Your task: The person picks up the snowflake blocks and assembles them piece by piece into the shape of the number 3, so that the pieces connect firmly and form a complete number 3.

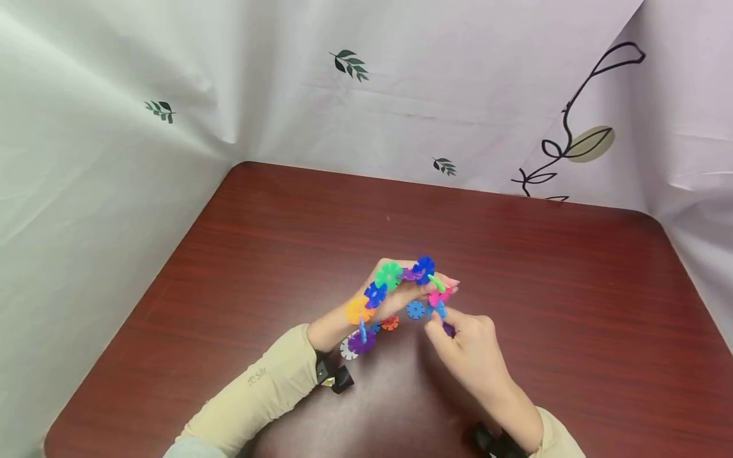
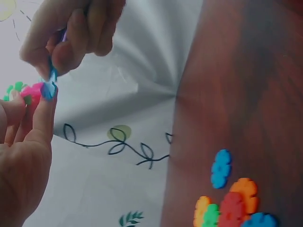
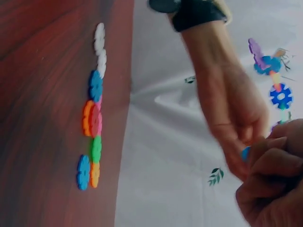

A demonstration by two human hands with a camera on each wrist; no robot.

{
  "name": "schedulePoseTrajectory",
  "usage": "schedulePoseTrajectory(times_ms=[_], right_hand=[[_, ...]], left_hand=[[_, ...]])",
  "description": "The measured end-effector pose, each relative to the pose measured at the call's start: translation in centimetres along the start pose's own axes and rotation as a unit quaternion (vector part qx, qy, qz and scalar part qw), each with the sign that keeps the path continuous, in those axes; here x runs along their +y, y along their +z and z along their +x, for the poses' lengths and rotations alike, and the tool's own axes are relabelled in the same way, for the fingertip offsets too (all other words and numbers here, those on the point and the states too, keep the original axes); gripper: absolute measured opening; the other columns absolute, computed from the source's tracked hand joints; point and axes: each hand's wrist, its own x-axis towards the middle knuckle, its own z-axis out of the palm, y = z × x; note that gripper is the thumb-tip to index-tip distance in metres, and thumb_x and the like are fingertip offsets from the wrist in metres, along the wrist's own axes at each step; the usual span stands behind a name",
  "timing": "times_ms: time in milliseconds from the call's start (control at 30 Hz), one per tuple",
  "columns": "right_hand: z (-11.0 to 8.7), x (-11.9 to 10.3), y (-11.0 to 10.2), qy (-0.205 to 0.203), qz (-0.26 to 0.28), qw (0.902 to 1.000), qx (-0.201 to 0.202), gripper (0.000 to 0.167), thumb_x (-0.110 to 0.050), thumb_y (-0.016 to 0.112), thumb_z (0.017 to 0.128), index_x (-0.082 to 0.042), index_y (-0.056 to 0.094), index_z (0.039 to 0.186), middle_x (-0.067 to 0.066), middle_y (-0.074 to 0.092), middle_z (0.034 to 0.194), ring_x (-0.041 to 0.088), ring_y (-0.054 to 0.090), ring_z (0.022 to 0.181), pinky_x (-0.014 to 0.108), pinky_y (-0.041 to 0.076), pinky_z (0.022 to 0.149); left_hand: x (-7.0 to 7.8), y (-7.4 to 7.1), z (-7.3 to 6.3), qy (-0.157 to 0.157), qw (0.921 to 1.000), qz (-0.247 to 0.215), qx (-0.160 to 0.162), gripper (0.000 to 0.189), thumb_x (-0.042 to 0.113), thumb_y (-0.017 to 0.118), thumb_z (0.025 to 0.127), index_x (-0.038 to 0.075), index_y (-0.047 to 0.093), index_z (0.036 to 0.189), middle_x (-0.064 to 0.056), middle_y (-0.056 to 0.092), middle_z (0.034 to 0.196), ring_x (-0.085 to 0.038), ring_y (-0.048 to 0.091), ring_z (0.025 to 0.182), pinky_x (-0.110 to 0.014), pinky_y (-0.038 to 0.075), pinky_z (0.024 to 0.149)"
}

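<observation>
A chain of interlocking notched plastic discs arches over my left hand [image 1: 401, 291], from a purple disc [image 1: 362, 342] at its hanging end past an orange disc [image 1: 358, 310] and a green disc [image 1: 389, 275]. In the left wrist view, the thumb and fingers of that hand pinch a pink disc [image 2: 32, 90] near the chain's other end. A light blue disc [image 2: 49, 90] joins the pink one. My right hand [image 1: 472, 346] pinches another blue piece [image 2: 53, 71] against it with thumb and forefinger. Part of a purple disc [image 1: 449, 330] shows beneath the right fingers, mostly hidden.
Loose discs lie on the brown table [image 1: 286, 242] below the hands: a blue disc [image 1: 415, 310], an orange-red disc [image 1: 390, 323], a white disc [image 3: 99, 39] and several more. White cloth [image 1: 389, 114] with leaf prints hangs behind the table and along its sides.
</observation>
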Motion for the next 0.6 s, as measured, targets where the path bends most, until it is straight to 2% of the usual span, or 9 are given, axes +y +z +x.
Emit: schedulePoseTrajectory(times_ms=[67, 167, 233, 267, 333, 367, 467, 533, 600], right_hand=[[0.0, 0.1, 0.2, -0.017, 0.016, 0.9994, 0.024, 0.034, -0.003, 0.060, 0.072, -0.020, 0.040, 0.051, -0.014, 0.024, 0.046, -0.007, 0.016, 0.047, 0.011, 0.013, 0.039], [-0.2, -0.1, 0.3, -0.014, 0.052, 0.9979, 0.036, 0.022, -0.005, 0.070, 0.075, -0.016, 0.057, 0.061, -0.012, 0.030, 0.046, -0.006, 0.020, 0.046, 0.011, 0.016, 0.039], [-0.6, -0.3, 0.4, 0.008, 0.074, 0.9971, 0.015, 0.015, -0.012, 0.078, 0.074, -0.016, 0.064, 0.072, -0.013, 0.037, 0.049, -0.005, 0.025, 0.047, 0.011, 0.020, 0.039], [-0.9, -0.4, 0.4, 0.022, 0.088, 0.9959, -0.004, 0.014, -0.013, 0.078, 0.074, -0.016, 0.065, 0.078, -0.013, 0.040, 0.051, -0.005, 0.028, 0.048, 0.011, 0.023, 0.040], [-1.6, -0.6, 0.3, 0.043, 0.127, 0.9899, -0.046, 0.012, -0.009, 0.070, 0.082, -0.017, 0.065, 0.089, -0.012, 0.044, 0.056, -0.003, 0.034, 0.048, 0.013, 0.029, 0.041], [-1.9, -0.6, 0.3, 0.049, 0.150, 0.9851, -0.067, 0.015, -0.005, 0.061, 0.087, -0.017, 0.065, 0.094, -0.011, 0.046, 0.059, -0.002, 0.037, 0.048, 0.014, 0.032, 0.041], [-2.4, -0.3, 0.1, 0.053, 0.248, 0.9603, -0.115, 0.037, 0.012, 0.039, 0.090, -0.010, 0.059, 0.112, -0.002, 0.050, 0.066, 0.005, 0.046, 0.051, 0.019, 0.040, 0.045], [-2.4, 0.1, 0.1, 0.054, 0.333, 0.9288, -0.152, 0.042, 0.014, 0.029, 0.092, -0.004, 0.044, 0.127, 0.004, 0.056, 0.077, 0.011, 0.056, 0.061, 0.022, 0.046, 0.054], [-2.3, 0.4, 0.1, 0.059, 0.419, 0.8864, -0.187, 0.036, 0.012, 0.029, 0.096, 0.002, 0.028, 0.130, 0.013, 0.062, 0.090, 0.017, 0.065, 0.077, 0.025, 0.051, 0.068]], left_hand=[[0.0, 0.0, 0.1, 0.001, 0.9998, -0.020, -0.008, 0.019, -0.012, 0.051, 0.088, -0.019, 0.059, 0.104, -0.031, 0.062, 0.107, -0.032, 0.063, 0.102, -0.036, 0.053, 0.085], [-0.8, -0.2, 0.2, -0.046, 0.9972, -0.057, -0.011, 0.022, -0.004, 0.046, 0.094, -0.014, 0.057, 0.111, -0.027, 0.063, 0.110, -0.027, 0.064, 0.102, -0.036, 0.053, 0.086], [-1.5, -0.3, 0.1, -0.079, 0.9923, -0.095, -0.006, 0.024, 0.002, 0.043, 0.098, -0.011, 0.055, 0.114, -0.025, 0.063, 0.111, -0.025, 0.065, 0.102, -0.038, 0.053, 0.084], [-1.7, -0.4, 0.0, -0.081, 0.9916, -0.101, 0.001, 0.024, 0.004, 0.042, 0.098, -0.010, 0.055, 0.113, -0.025, 0.064, 0.108, -0.027, 0.065, 0.100, -0.040, 0.054, 0.082], [-2.0, -0.8, -0.2, -0.089, 0.9889, -0.119, 0.010, 0.025, 0.009, 0.043, 0.099, -0.007, 0.055, 0.114, -0.024, 0.065, 0.107, -0.028, 0.066, 0.099, -0.042, 0.054, 0.080], [-2.1, -1.0, -0.3, -0.090, 0.9864, -0.137, 0.013, 0.026, 0.011, 0.042, 0.100, -0.007, 0.054, 0.114, -0.024, 0.065, 0.107, -0.031, 0.066, 0.098, -0.044, 0.054, 0.079], [-2.0, -1.5, -0.4, -0.088, 0.9822, -0.164, 0.023, 0.031, 0.019, 0.046, 0.099, -0.006, 0.052, 0.115, -0.022, 0.063, 0.112, -0.035, 0.066, 0.095, -0.046, 0.054, 0.078], [-2.0, -1.7, -0.4, -0.082, 0.9810, -0.174, 0.025, 0.037, 0.025, 0.049, 0.097, -0.007, 0.051, 0.115, -0.021, 0.060, 0.118, -0.036, 0.066, 0.093, -0.047, 0.053, 0.078], [-2.1, -1.8, -0.4, -0.079, 0.9803, -0.179, 0.028, 0.041, 0.029, 0.051, 0.095, -0.007, 0.050, 0.115, -0.020, 0.057, 0.122, -0.036, 0.067, 0.092, -0.047, 0.053, 0.079]])
